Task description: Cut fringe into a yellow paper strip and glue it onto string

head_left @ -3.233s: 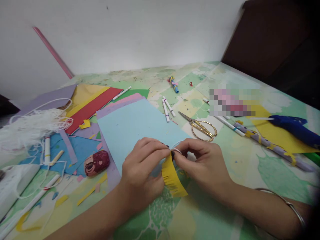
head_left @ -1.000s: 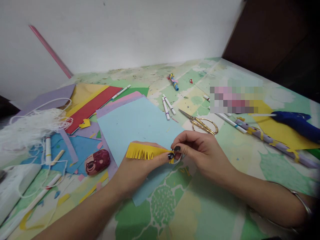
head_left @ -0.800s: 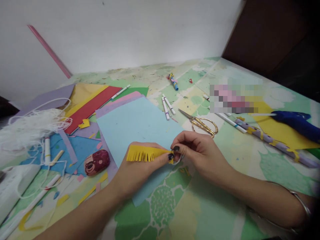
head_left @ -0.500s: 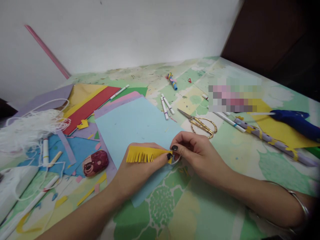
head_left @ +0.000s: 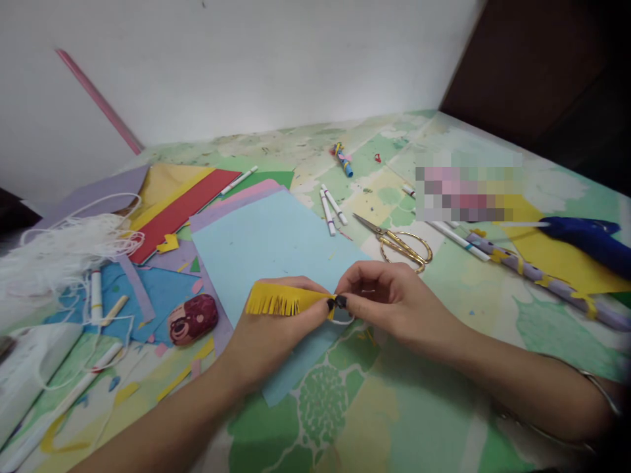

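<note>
My left hand [head_left: 279,332] is closed on a yellow paper strip [head_left: 296,299], its lower edge cut into a fringe that spreads over the back of the hand. At the strip's right end my right hand [head_left: 392,299] pinches with thumb and forefinger, the two thumbs almost meeting there. Below the pinch shows a short curve of white string [head_left: 342,322]; its ends are hidden by the fingers. Both hands are above the lower right part of a light blue paper sheet [head_left: 266,243]. Gold-handled scissors [head_left: 394,243] lie just beyond my right hand.
Left are tangled white string [head_left: 64,253], a power strip [head_left: 34,368], a dark red patterned object [head_left: 193,320], coloured paper [head_left: 185,213] and scraps. Two white markers [head_left: 328,210] lie ahead. Right are a purple decorated tube [head_left: 552,279] and a blue glue gun [head_left: 582,240].
My right thumb and forefinger have come down and left to the strip's end, closer to the left thumb. The white string now curves below the pinch. The view has shifted slightly.
</note>
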`<control>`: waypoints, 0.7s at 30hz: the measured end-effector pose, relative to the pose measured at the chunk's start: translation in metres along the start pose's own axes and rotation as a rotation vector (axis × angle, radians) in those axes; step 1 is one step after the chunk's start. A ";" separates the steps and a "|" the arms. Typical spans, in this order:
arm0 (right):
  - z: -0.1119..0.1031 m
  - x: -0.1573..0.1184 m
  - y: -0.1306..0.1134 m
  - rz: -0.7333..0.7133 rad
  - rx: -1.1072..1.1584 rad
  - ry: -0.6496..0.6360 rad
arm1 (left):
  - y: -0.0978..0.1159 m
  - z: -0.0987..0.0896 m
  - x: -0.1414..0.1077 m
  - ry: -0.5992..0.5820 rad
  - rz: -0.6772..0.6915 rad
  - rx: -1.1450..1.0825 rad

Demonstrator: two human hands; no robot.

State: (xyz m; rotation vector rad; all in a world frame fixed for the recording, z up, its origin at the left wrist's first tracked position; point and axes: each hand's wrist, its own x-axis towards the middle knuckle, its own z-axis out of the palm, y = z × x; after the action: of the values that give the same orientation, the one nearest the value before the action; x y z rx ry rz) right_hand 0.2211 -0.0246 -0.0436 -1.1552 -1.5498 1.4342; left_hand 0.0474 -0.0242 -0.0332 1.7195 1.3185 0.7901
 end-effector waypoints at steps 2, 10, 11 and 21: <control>0.000 0.000 0.000 -0.005 -0.023 0.008 | 0.001 0.001 0.000 0.003 0.037 0.021; 0.003 -0.002 0.003 -0.009 -0.132 0.041 | -0.006 0.008 -0.001 0.107 0.381 0.196; 0.003 -0.002 0.004 -0.007 -0.128 0.051 | -0.007 0.009 -0.002 0.140 0.449 0.224; 0.009 -0.002 0.007 0.022 -0.019 0.125 | -0.016 0.011 -0.006 0.316 0.748 0.449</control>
State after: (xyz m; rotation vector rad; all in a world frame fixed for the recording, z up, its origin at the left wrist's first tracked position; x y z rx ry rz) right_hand 0.2143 -0.0299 -0.0514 -1.2525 -1.4705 1.3380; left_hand 0.0473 -0.0303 -0.0526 2.5959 1.0879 1.2912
